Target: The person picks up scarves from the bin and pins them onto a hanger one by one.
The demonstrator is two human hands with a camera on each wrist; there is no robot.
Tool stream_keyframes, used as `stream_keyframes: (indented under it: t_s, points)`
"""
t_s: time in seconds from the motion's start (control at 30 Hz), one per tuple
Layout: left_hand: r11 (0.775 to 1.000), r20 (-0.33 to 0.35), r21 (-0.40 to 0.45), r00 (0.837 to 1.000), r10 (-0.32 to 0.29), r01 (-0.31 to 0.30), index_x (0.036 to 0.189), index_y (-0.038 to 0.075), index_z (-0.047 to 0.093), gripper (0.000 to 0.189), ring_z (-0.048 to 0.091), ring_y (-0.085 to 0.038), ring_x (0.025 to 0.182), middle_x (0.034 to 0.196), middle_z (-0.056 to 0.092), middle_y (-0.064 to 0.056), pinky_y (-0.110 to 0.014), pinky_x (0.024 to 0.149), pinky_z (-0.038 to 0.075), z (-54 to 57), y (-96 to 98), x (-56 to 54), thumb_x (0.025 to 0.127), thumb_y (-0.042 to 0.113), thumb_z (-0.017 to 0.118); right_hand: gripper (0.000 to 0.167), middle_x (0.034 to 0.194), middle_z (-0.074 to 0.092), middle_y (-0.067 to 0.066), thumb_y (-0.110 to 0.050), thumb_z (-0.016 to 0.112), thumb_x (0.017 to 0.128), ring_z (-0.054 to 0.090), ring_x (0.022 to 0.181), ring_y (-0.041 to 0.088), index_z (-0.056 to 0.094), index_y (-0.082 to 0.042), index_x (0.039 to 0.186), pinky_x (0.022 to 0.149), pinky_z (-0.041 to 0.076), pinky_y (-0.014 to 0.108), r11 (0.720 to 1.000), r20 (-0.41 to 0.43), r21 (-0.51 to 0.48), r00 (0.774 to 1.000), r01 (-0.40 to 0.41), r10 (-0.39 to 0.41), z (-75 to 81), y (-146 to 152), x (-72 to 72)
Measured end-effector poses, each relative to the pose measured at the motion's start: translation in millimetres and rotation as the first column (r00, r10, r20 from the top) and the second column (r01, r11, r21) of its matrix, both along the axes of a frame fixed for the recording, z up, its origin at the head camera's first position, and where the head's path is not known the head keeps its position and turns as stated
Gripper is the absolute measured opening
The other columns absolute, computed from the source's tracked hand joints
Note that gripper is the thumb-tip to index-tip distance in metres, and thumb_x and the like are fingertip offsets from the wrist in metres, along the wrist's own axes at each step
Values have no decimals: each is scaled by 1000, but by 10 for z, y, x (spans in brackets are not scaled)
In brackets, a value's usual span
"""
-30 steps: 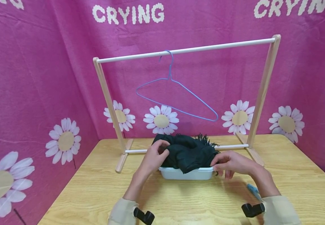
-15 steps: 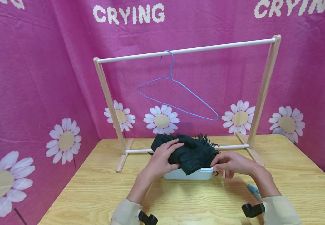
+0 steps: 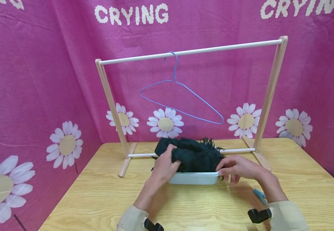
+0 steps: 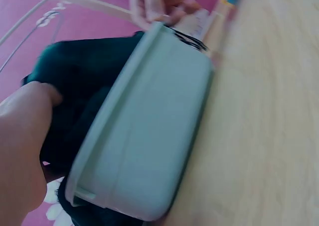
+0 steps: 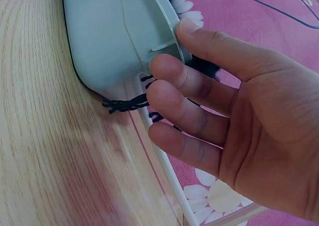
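Pinching dark fringed cloth [image 3: 197,160], the left hand [image 3: 164,167] sits at the left end of the pale tub [image 3: 195,179]; the right hand [image 3: 237,167] pinches its rim near the right corner. The cloth lies heaped in the tub on the bench [image 3: 97,199], below a blue hanger [image 3: 175,75].

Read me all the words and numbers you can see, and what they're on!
"CRYING": on the pink cloth, upper middle.
"CRYING": same cloth, upper right, its G cut by the picture's edge.
Top left of the cloth: cut-off letters, apparently "NG".
Wrist views: letters on the cloth too blurred or cut off to read fully.
I see no numbers.
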State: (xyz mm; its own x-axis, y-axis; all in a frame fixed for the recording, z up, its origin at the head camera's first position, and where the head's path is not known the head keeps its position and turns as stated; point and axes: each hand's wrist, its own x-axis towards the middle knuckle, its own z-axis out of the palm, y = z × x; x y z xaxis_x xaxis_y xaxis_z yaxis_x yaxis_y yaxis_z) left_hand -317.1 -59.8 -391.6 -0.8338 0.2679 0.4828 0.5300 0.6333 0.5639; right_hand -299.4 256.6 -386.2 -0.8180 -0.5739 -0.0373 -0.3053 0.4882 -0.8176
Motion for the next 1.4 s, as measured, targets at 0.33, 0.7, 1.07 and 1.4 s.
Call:
stream_keyframes:
  t_s: [0.33,0.7,1.07,1.4]
  points:
    - [748,205,639,977,58,-179,112,5,53,22,55,-25,108,111,60,-12,-43,100,41,132,-73,-83,98,21,59,23,80,69,9,-22,63,97,68,59,28,70,-7,113,57,57,38,1000,23,-12,1000,-5,5,6,17,-10]
    - [910,157,413,983,-94,21,124,21,65,32,57,-20,117,123,66,1,-48,107,42,-26,-84,-95,92,26,68,20,79,68,15,-19,64,96,65,57,21,67,-4,108,56,57,38,1000,28,-15,999,17,-17,-15,-5,-3]
    - [980,36,187,997,-75,67,109,11,70,23,64,-19,95,104,72,-3,-41,91,54,-74,-40,-62,89,22,74,20,79,68,14,-19,64,96,65,58,21,67,-3,108,56,57,38,1000,16,-11,1000,6,-6,-1,4,-4]
    - [935,-50,353,997,56,-35,93,5,72,8,63,-19,87,92,73,-7,-37,83,54,-61,19,-13,92,6,64,18,78,68,10,-22,64,97,66,59,22,67,-5,103,58,58,39,1000,25,-9,1000,4,-4,-24,0,0]
